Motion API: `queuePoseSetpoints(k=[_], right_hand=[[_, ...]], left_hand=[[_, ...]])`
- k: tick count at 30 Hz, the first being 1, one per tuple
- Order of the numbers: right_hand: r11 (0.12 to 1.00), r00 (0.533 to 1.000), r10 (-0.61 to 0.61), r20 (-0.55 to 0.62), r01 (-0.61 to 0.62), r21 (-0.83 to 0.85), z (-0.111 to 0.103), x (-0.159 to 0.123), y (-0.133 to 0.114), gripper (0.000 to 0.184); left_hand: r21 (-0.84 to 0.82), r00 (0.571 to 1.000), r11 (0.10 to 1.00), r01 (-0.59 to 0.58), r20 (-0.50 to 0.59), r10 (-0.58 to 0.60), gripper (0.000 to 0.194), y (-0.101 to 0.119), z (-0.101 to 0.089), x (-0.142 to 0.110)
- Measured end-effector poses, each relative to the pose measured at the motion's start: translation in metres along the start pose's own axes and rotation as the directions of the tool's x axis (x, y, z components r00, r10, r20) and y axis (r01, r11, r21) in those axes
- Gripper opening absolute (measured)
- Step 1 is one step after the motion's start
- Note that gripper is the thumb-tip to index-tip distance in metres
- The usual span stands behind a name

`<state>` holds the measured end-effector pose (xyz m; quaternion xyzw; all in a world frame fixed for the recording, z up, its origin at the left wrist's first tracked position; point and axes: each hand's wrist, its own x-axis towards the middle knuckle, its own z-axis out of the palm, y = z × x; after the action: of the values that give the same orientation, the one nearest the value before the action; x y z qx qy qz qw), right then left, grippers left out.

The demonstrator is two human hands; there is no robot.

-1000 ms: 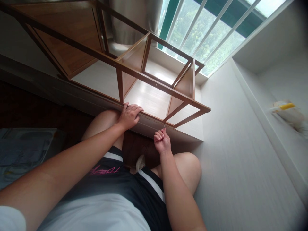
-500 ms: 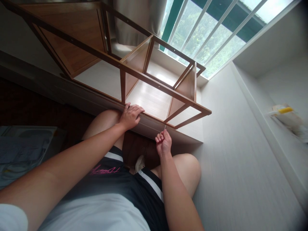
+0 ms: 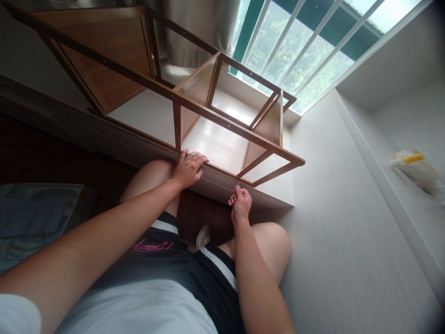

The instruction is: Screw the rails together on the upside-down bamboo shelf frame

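A brown wooden shelf frame [image 3: 205, 110] with slatted rails and panels lies on its side on a white ledge. My left hand [image 3: 189, 170] rests over its near lower rail, fingers stretched out and a little spread, beside an upright. To the right, my right hand [image 3: 240, 200] is closed, its fingertips pinching a thin pale rod [image 3: 238, 184] that looks like a hex key. The rod's upper end meets the underside of the same rail, close to a crosspiece. Where it enters the wood is too small to make out.
Behind the frame are a barred window [image 3: 295, 51] and a curtain [image 3: 194, 37]. A pale wall panel [image 3: 340, 208] rises on the right, with a packet [image 3: 413, 164] on a shelf. Papers [image 3: 31, 215] lie at lower left, and my knees flank the ledge's front edge.
My right hand has turned at the wrist and shifted slightly right and up, still pinching the rod. My left hand and the shelf frame have hardly moved.
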<state>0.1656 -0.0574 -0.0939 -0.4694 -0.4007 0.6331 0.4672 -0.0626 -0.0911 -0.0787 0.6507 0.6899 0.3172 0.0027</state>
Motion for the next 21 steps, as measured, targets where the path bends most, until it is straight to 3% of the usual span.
queuePoseSetpoints(k=[4, 8, 11, 13, 16, 18, 21], right_hand=[[0.989, 0.999, -0.027, -0.026, 0.023, -0.144, -0.003, 0.001, -0.004, 0.039], [0.857, 0.968, -0.242, -0.070, 0.179, -0.483, -0.006, 0.000, -0.013, 0.038], [0.788, 0.933, -0.355, -0.059, 0.265, -0.556, -0.006, 0.000, -0.018, 0.037], [0.846, 0.952, -0.299, -0.059, 0.236, -0.478, -0.005, 0.001, -0.017, 0.038], [0.985, 0.999, -0.027, -0.025, 0.023, -0.169, -0.003, 0.002, -0.010, 0.037], [0.986, 0.987, 0.142, 0.070, -0.147, 0.083, -0.003, 0.003, -0.006, 0.033], [0.907, 0.953, 0.211, 0.218, -0.274, 0.320, -0.004, 0.002, -0.002, 0.028]], left_hand=[[0.005, 1.000, 1.000, 0.000, 0.000, 0.000, 0.040, 0.001, 0.000, 0.000], [0.003, 1.000, 1.000, 0.004, 0.007, -0.004, 0.041, 0.002, -0.001, 0.000], [-0.001, 1.000, 1.000, 0.010, 0.008, -0.010, 0.042, 0.002, -0.001, 0.001], [-0.004, 1.000, 1.000, 0.014, 0.012, -0.014, 0.044, 0.002, 0.000, 0.001], [-0.004, 1.000, 1.000, 0.015, 0.014, -0.015, 0.043, 0.003, 0.000, 0.001], [-0.003, 1.000, 1.000, 0.018, 0.011, -0.018, 0.041, 0.003, 0.001, 0.001], [-0.005, 1.000, 1.000, 0.023, 0.005, -0.023, 0.039, 0.004, 0.001, 0.002]])
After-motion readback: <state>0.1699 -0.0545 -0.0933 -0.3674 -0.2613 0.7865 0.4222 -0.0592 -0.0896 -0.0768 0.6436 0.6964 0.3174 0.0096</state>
